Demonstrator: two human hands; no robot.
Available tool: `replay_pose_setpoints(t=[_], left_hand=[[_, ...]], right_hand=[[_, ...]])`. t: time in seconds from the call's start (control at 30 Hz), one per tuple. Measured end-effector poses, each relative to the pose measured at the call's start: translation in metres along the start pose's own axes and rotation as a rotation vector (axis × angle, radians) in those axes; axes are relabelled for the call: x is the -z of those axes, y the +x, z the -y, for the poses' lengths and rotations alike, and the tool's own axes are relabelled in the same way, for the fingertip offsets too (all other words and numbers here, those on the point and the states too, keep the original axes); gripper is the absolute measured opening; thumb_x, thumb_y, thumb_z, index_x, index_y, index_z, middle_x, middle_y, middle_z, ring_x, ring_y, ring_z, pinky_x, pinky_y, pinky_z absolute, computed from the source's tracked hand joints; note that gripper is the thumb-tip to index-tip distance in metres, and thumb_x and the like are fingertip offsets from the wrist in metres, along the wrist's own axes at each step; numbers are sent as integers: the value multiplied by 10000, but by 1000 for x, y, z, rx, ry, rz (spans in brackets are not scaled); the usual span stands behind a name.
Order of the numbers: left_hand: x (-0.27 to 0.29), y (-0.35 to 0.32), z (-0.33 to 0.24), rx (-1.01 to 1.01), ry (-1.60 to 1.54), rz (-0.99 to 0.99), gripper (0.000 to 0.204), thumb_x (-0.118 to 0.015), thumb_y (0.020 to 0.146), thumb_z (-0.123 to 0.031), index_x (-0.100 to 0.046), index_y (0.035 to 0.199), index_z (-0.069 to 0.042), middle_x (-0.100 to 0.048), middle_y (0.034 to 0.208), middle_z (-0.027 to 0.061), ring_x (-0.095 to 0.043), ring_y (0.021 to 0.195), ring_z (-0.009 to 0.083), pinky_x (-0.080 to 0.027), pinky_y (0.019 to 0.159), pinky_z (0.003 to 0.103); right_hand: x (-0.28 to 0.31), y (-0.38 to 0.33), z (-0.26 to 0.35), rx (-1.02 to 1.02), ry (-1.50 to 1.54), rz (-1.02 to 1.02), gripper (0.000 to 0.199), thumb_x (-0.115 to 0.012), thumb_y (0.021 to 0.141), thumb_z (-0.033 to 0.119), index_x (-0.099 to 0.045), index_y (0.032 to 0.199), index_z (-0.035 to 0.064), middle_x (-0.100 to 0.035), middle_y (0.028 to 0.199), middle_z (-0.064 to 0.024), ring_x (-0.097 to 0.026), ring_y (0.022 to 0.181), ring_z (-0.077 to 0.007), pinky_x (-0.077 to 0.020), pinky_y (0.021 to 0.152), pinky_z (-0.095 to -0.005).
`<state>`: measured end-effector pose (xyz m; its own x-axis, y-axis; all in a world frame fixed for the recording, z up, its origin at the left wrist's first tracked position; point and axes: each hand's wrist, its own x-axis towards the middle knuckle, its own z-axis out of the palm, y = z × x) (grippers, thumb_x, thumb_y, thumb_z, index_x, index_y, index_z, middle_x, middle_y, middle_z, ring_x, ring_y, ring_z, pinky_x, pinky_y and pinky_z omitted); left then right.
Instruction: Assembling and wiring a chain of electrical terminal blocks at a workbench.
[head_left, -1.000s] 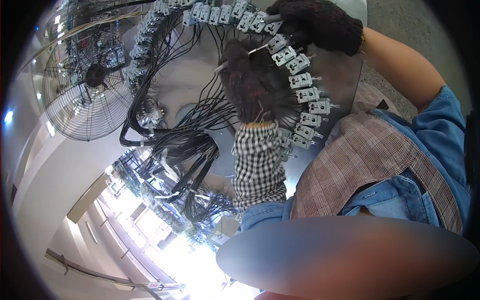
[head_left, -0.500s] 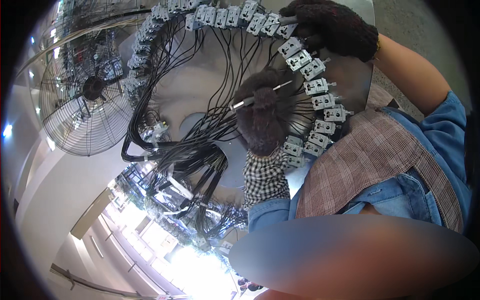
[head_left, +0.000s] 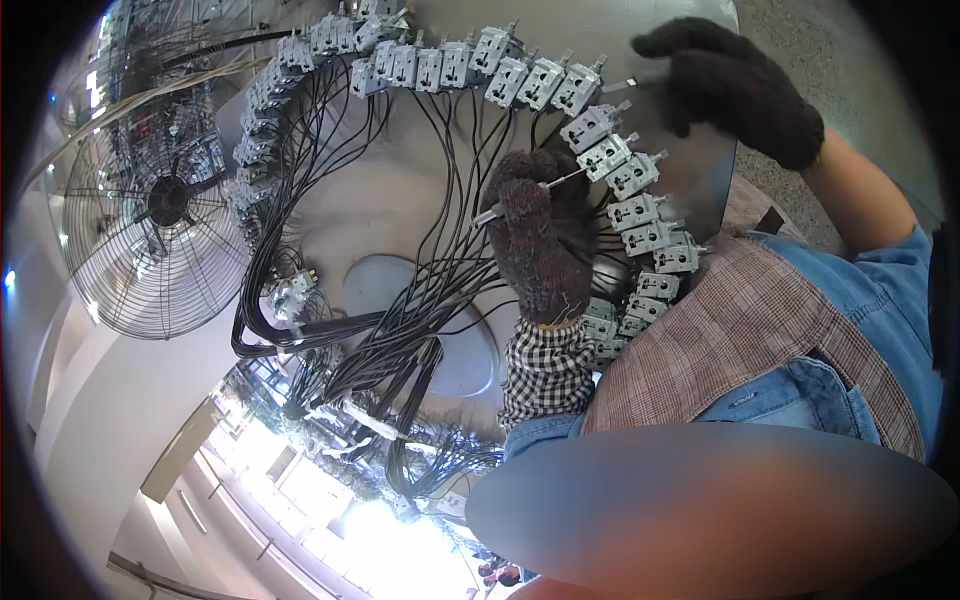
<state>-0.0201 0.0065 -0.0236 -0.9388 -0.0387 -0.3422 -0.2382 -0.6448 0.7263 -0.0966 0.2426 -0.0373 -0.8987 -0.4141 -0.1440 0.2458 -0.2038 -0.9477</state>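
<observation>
A ring of small grey switch units [head_left: 610,155] with black wires [head_left: 400,330] lies around a round grey metal table [head_left: 400,200]. My left hand [head_left: 540,245], in a dark knitted glove with a checkered cuff, sits inside the ring and grips a thin metal rod [head_left: 520,198] that points left and right. My right hand [head_left: 735,90], also in a dark glove, is at the ring's upper right. Its fingers pinch a small metal piece [head_left: 640,80] just beside the nearest grey units.
The black wires gather into a bundle [head_left: 330,380] at the table's lower left. A round caged fan [head_left: 160,215] stands to the left. A plaid apron and blue denim clothing [head_left: 760,340] fill the lower right. Bright windows show below.
The view has shifted, so the ring and both hands sit lower and further right. My left hand has turned the rod slightly; my right hand stays at the ring's upper right.
</observation>
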Motion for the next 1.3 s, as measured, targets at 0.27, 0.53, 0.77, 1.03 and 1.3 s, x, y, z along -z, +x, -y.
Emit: replay_pose_setpoints(t=[0.27,0.53,0.77,1.03,1.3], left_hand=[[-9,-4,-5,1,-35,-57,310,-640,884,-301,-555,1060,-60,-596,1028,85,-607,956,219,-563,810,387],[-3,-6,-3,65,-91,-64,331,-616,877,-359,-534,1076,-108,-562,1151,120,-554,1109,325,-536,877,493],[-2,-4,-1,45,-198,-50,332,-618,875,-379,-521,1076,-134,-510,1264,177,-498,1185,385,-494,936,556],[0,-3,-4,-46,-131,36,287,-603,902,-300,-485,1066,-96,-560,1011,32,-579,1054,259,-545,856,451],[13,-6,0,38,-106,-89,385,-614,889,-362,-512,1072,-39,-531,1172,166,-546,1097,319,-519,901,479]], right_hand=[[-7,-31,3,-292,56,-81,319,-583,897,246,-586,1134,32,-620,852,-78,-614,652,-137,-508,540,-257],[-11,-22,3,-327,143,6,303,-585,917,234,-594,1103,-5,-630,867,-72,-599,577,-106,-516,500,-237],[-18,-20,1,-323,179,-25,294,-586,916,229,-591,1081,-14,-639,893,-85,-612,590,-115,-525,499,-240],[-19,-13,-2,-378,178,56,266,-580,920,223,-611,1066,3,-604,777,-64,-620,591,-123,-531,502,-243],[-16,-4,-6,-342,12,120,257,-579,916,188,-608,1119,33,-631,839,-72,-631,625,-119,-539,531,-242]])
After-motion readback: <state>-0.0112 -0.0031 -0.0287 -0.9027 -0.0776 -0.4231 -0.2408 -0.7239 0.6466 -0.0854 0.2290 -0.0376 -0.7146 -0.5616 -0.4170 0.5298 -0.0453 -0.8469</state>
